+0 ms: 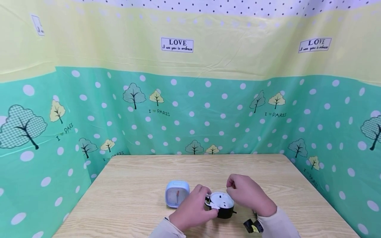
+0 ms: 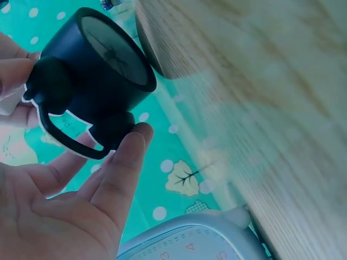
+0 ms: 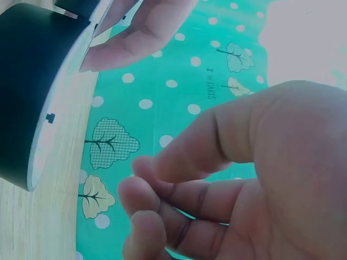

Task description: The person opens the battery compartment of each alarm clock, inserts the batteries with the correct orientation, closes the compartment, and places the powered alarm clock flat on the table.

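A black twin-bell alarm clock (image 1: 225,212) is tilted near the table's front, its white back (image 1: 221,200) facing up. My left hand (image 1: 193,210) grips it across the bell end, thumb at one bell and fingertips at the other, beside the carry handle (image 2: 68,142). In the left wrist view its round glass face (image 2: 116,51) shows. My right hand (image 1: 248,193) hovers beside the clock's back, fingers curled and thumb against a fingertip (image 3: 142,197). Nothing shows between them. The pale blue alarm clock (image 1: 177,194) stands just left of my left hand.
Close to my right wrist lies a small black object with a yellow part (image 1: 253,226). The wooden table (image 1: 134,185) runs back to a green dotted curtain (image 1: 190,122), which also hangs along both sides.
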`<state>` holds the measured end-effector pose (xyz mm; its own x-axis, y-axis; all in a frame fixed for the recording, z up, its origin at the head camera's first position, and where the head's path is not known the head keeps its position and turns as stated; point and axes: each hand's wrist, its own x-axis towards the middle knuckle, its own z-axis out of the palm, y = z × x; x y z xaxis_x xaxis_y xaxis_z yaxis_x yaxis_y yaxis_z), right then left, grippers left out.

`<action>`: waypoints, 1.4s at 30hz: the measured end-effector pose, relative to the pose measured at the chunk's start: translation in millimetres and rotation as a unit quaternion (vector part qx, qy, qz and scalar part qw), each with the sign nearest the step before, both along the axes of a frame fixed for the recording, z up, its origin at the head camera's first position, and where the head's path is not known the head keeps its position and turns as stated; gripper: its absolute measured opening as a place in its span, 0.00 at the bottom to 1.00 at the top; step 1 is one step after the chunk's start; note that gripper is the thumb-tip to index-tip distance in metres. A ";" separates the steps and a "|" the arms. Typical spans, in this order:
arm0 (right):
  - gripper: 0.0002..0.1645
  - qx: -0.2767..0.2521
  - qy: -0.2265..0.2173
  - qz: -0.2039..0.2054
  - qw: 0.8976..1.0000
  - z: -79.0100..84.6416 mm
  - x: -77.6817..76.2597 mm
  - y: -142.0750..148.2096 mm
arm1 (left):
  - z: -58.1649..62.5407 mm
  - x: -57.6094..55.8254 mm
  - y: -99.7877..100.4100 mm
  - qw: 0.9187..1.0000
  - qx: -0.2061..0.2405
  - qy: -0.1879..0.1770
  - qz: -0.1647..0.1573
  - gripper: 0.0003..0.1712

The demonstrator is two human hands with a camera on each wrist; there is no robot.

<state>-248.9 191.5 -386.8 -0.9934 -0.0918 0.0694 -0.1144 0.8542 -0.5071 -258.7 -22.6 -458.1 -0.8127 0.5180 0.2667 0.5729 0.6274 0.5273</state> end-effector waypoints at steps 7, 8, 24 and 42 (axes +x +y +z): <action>0.11 0.014 -0.011 0.004 1.000 -7.9 -2.6 4.0 | -1.4 -1.5 -2.3 0.999 -0.004 -0.021 -0.024 0.38; 0.12 0.017 -0.013 0.004 1.000 -9.2 -3.2 4.6 | -1.8 -1.9 -2.5 0.999 -0.004 -0.023 -0.027 0.38; 0.16 0.031 -0.029 0.013 0.999 -16.3 -4.0 5.8 | -4.6 -3.4 -3.7 0.999 -0.023 -0.021 -0.038 0.37; 0.11 0.063 -0.049 0.025 0.997 -22.8 -3.0 2.8 | -4.7 -3.2 -3.1 0.998 -0.051 -0.026 -0.033 0.40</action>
